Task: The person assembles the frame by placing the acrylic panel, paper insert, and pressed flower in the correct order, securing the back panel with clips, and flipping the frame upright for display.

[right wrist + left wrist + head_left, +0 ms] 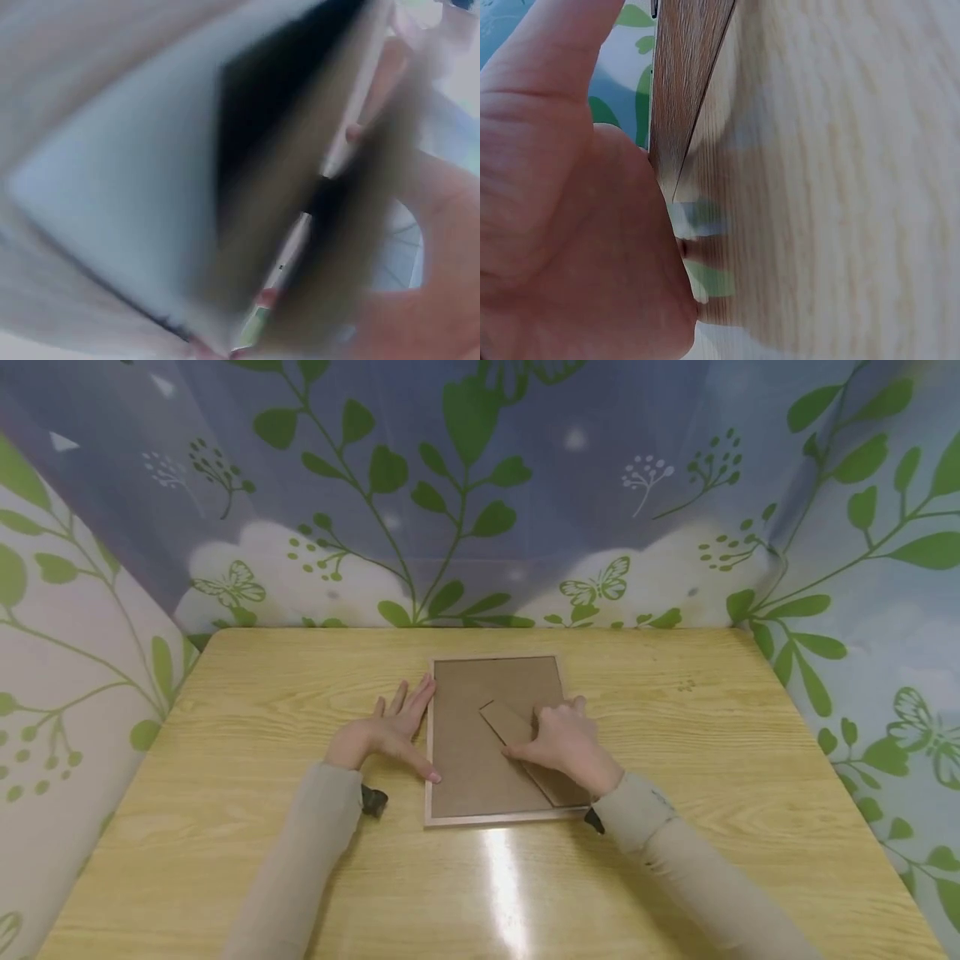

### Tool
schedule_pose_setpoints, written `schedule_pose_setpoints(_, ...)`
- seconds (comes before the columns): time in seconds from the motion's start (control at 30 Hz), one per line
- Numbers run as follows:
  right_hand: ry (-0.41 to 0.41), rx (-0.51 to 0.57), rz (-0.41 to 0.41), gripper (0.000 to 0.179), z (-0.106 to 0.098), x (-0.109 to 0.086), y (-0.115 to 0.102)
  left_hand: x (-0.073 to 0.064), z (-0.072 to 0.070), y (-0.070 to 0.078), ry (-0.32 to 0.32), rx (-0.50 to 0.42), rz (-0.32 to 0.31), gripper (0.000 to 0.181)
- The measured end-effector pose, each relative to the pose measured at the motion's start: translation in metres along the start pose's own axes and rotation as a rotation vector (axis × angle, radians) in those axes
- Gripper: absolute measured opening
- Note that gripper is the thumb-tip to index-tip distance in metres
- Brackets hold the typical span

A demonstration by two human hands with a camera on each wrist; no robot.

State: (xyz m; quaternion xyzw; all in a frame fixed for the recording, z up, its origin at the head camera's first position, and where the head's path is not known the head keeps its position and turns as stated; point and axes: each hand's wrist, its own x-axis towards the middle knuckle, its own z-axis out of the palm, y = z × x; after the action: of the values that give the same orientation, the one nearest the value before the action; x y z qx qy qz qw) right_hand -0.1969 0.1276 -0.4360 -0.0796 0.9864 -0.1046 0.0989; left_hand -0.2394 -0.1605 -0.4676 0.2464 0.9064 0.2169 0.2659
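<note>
A picture frame (429,803) with a thin pale rim lies face down, its brown backing board (461,735) upward. Slanting across the board is a brown stand flap (510,720). My right hand (566,743) grips this flap, thumb on its left side and fingers curled over the right. Against the frame's left side rests my left hand (386,731), fingers extended and thumb reaching the rim near the front corner. The left wrist view shows the frame's wood-grain side (684,82) beside the palm. Blurred brown strips and a whitish surface (127,172) fill much of the right wrist view.
Beneath everything is a light wood-grain table (262,693). Curtains (420,510) printed with leaves and butterflies hang along its back and both sides. A bright reflection lies on the tabletop in front of the frame.
</note>
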Motion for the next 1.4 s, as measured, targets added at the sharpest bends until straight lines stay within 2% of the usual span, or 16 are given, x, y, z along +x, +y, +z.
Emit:
schedule_pose_setpoints(0.07, -0.024, 0.024, -0.014, 0.068, -0.002, 0.000, 0.003, 0.000, -0.001, 0.001, -0.008, 0.008, -0.014, 0.154)
schedule_pose_setpoints(0.2, -0.066, 0.088, -0.104, 0.079, -0.007, -0.001, 0.010, 0.002, -0.001, 0.000, -0.017, 0.031, -0.035, 0.155)
schedule_pose_setpoints(0.3, -0.142, 0.093, -0.155, 0.098, -0.008, -0.008, 0.013, 0.002, 0.000, -0.001, -0.012, 0.032, -0.026, 0.154)
schedule_pose_setpoints(0.4, -0.238, 0.049, -0.183, 0.110, -0.006, -0.019, 0.014, 0.001, 0.000, 0.000, -0.002, 0.025, -0.013, 0.153)
schedule_pose_setpoints(0.47, -0.270, 0.020, -0.217, 0.108, -0.003, -0.024, 0.014, 0.001, 0.000, 0.000, 0.000, 0.023, -0.009, 0.153)
schedule_pose_setpoints(0.67, -0.217, -0.061, -0.262, 0.082, 0.007, -0.030, 0.015, 0.001, 0.001, 0.001, -0.011, 0.012, -0.004, 0.154)
schedule_pose_setpoints(0.87, -0.247, -0.019, -0.277, 0.080, 0.007, -0.027, 0.021, 0.002, -0.001, 0.002, -0.041, 0.035, -0.017, 0.152)
schedule_pose_setpoints(0.97, -0.235, 0.095, -0.312, 0.075, 0.001, -0.019, 0.033, 0.001, -0.004, 0.005, -0.050, 0.046, -0.018, 0.151)
schedule_pose_setpoints(1.17, -0.131, 0.502, -0.399, 0.047, -0.015, -0.001, 0.068, 0.000, -0.007, 0.009, -0.065, 0.087, -0.052, 0.152)
schedule_pose_setpoints(1.27, -0.118, 0.568, -0.380, 0.028, -0.018, 0.001, 0.081, 0.000, -0.006, 0.010, -0.071, 0.091, -0.064, 0.152)
schedule_pose_setpoints(1.4, -0.227, 0.603, -0.289, 0.012, -0.019, 0.000, 0.093, 0.002, -0.006, 0.011, -0.066, 0.090, -0.060, 0.152)
